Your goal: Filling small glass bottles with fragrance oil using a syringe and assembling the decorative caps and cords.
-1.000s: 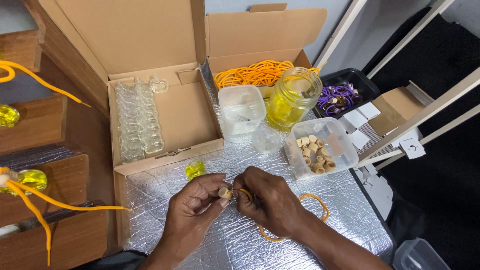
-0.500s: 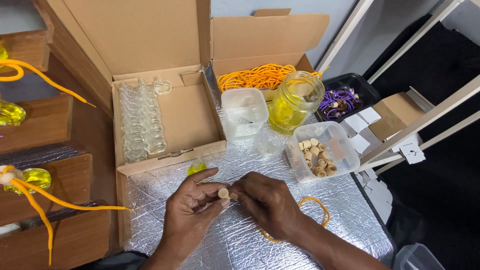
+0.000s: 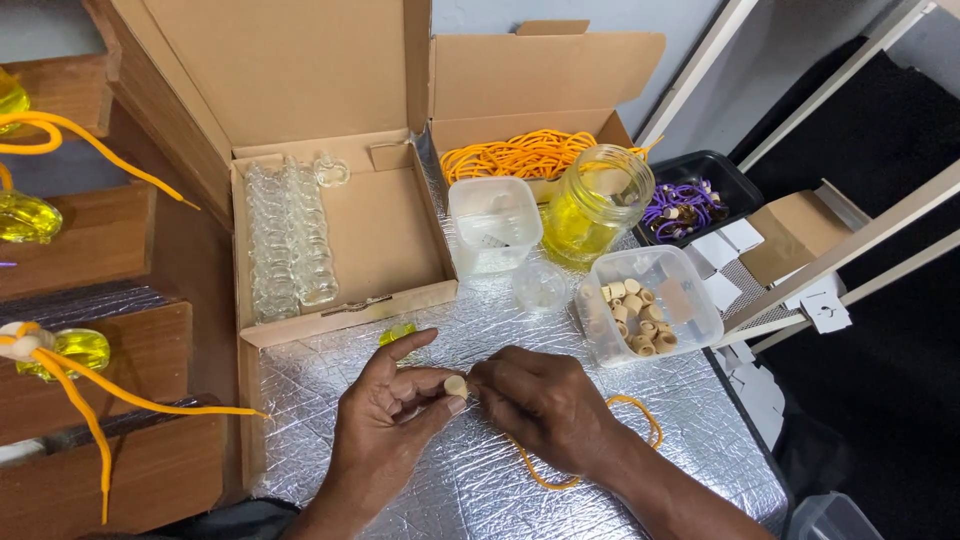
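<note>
My left hand [image 3: 392,418] pinches a small cork stopper [image 3: 456,386] between thumb and fingers. My right hand [image 3: 545,405] meets it from the right, fingertips at the cork, with an orange cord [image 3: 560,478] running under the palm and looping out by the wrist on the silver foil surface [image 3: 470,500]. A small bottle of yellow liquid [image 3: 398,333] lies just beyond my left hand, partly hidden by the box edge.
An open cardboard box [image 3: 380,240] holds several empty glass bottles [image 3: 285,240]. Behind are a box of orange cords [image 3: 520,155], a jar of yellow liquid [image 3: 595,205], an empty clear tub [image 3: 493,225], a tub of corks [image 3: 640,315] and a black tray of purple cords [image 3: 690,200].
Both hands stay together on the cork with small finger shifts. The view has drifted slightly; the cork now shows more clearly between the fingertips.
</note>
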